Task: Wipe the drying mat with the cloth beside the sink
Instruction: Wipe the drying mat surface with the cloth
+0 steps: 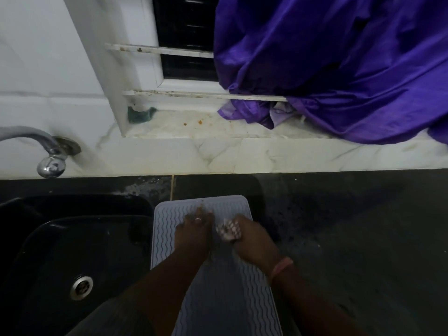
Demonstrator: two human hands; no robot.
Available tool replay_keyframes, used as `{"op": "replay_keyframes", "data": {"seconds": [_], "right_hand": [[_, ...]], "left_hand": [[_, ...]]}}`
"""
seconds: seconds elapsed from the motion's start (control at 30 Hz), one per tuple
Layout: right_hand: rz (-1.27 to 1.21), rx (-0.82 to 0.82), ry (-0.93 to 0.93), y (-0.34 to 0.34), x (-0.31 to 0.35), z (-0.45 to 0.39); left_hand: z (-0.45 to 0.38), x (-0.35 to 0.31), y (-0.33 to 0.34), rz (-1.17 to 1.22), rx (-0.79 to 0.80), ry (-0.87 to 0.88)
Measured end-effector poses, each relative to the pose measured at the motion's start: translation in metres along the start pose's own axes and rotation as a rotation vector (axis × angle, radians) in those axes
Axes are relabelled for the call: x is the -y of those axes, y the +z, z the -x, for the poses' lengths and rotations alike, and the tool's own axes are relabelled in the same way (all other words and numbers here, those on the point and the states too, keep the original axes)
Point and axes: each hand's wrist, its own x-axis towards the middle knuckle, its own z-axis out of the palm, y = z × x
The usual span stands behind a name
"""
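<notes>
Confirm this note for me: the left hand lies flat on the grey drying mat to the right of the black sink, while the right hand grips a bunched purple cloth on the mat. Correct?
Not quite. The cloth gripped by the right hand is whitish, not purple; the purple fabric is the curtain at the window. The rest stands in the head view: the left hand lies flat on the grey drying mat, right of the black sink.

Drying mat (169, 229): pale grey, rectangular with rounded corners, surface ribbed in wavy lines. It is lying flat on the dark counter, its long side running away from the viewer, its left edge sitting just beside the black sink (60, 238). Cloth (228, 230): small, whitish with darker flecks, bunched into a wad. It is resting on the far half of the mat, toward its right side, partly covered.
</notes>
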Motion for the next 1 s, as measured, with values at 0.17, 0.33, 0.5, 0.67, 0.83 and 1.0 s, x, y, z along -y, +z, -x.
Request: {"op": "replay_keyframes", "data": {"seconds": [0.17, 0.33, 0.5, 0.67, 0.83, 1.0], "right_hand": [[-0.053, -0.241, -0.047, -0.010, -0.002, -0.068], [0.079, -0.140, -0.094, 0.034, -0.023, -0.072], [0.139, -0.097, -0.130, 0.033, -0.022, -0.036], [0.152, -0.044, -0.131, 0.038, -0.023, 0.036], [0.180, 0.032, -0.070, 0.053, -0.029, 0.085], [0.161, 0.058, -0.015, 0.032, -0.025, 0.064]], "left_hand": [[-0.014, 0.008, -0.004, -0.098, 0.099, 0.010], [-0.020, 0.012, 0.000, -0.095, 0.097, 0.010], [-0.017, 0.007, -0.006, -0.071, 0.119, -0.016], [-0.014, 0.001, -0.008, -0.037, 0.100, -0.043], [-0.015, 0.003, -0.008, -0.053, 0.137, -0.040], [-0.017, 0.001, -0.009, -0.045, 0.157, -0.041]]}}
